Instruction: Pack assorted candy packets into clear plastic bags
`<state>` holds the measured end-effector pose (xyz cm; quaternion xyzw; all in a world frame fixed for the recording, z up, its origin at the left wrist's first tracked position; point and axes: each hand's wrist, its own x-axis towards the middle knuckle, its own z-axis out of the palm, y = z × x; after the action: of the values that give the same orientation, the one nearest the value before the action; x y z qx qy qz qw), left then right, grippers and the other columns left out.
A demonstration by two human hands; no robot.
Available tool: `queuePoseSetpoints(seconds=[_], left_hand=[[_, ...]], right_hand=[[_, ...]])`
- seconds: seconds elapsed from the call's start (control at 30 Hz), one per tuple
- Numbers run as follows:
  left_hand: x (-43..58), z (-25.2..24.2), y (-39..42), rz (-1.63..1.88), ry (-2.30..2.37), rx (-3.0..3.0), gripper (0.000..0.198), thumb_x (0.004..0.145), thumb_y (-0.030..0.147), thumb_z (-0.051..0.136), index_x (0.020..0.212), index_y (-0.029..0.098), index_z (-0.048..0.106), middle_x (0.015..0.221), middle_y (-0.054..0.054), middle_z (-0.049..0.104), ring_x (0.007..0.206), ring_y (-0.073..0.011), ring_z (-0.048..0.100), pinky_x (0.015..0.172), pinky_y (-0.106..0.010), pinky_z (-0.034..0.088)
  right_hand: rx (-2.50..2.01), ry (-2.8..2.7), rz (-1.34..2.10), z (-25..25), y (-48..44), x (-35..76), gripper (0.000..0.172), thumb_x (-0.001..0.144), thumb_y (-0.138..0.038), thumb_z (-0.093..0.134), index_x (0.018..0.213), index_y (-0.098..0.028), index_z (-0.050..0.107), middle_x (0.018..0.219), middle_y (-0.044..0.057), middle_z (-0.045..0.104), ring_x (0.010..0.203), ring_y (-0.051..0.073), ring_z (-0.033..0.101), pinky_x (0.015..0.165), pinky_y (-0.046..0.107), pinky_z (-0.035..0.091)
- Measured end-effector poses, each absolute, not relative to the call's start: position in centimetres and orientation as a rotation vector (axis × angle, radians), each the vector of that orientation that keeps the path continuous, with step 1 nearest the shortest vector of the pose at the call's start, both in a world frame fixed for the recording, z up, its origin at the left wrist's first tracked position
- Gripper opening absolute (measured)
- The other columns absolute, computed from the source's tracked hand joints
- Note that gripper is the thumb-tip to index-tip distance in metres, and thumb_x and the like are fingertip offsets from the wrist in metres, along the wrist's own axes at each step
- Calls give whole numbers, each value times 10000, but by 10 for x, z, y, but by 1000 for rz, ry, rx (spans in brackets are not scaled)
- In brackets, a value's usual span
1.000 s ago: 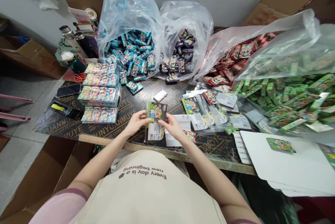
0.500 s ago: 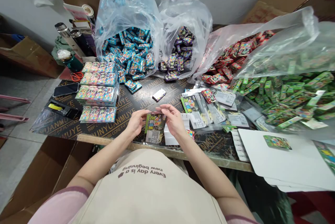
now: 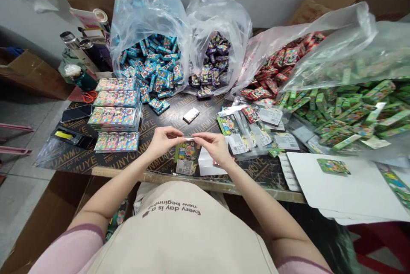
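My left hand [image 3: 162,141] and my right hand [image 3: 213,147] meet over the near edge of the table [image 3: 179,122]. Both pinch the top edge of a clear sleeve [image 3: 185,139] that holds colourful small boxes. The filled sleeve [image 3: 186,157] lies flat below my fingers, with a white barcode label at its near end. A single white-and-purple box [image 3: 191,115] lies just beyond my hands. Empty clear sleeves with labels [image 3: 256,133] are spread to the right of my right hand.
Stacks of packed sleeves [image 3: 117,114] stand at left, beside a phone [image 3: 76,113] and scissors [image 3: 89,94]. Open plastic bags hold blue boxes [image 3: 150,67], purple boxes [image 3: 209,62], red boxes [image 3: 275,69] and green boxes [image 3: 346,109]. White card sheets [image 3: 346,188] lie at right. Cardboard cartons stand around.
The bundle of boxes I held upright has gone down into the clear sleeve and now lies flat. My fingers have moved up to pinch the sleeve's top edge.
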<state>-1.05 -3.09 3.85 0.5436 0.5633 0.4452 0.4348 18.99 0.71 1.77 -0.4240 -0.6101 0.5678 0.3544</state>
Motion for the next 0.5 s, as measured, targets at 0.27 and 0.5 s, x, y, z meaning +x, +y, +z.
queuePoseSetpoints(seconds=[0.27,0.5], left_hand=[[-12,43,-28,1059,1360,1601,138,745,308,690,733,181,742,750,-70,720,700,-176,661,673,-286,521],[-18,37,-44,938,1362,1960,175,825,327,592,783,214,719,944,-100,724,835,-187,667,779,-319,519]], right_hand=[[-1083,-1618,1446,25,8,189,222,746,-394,699,842,-206,768,787,46,753,712,209,690,689,347,555],[-944,-1786,1091,6,-10,203,178,804,-346,651,946,-288,741,1021,22,729,974,235,688,933,437,535]])
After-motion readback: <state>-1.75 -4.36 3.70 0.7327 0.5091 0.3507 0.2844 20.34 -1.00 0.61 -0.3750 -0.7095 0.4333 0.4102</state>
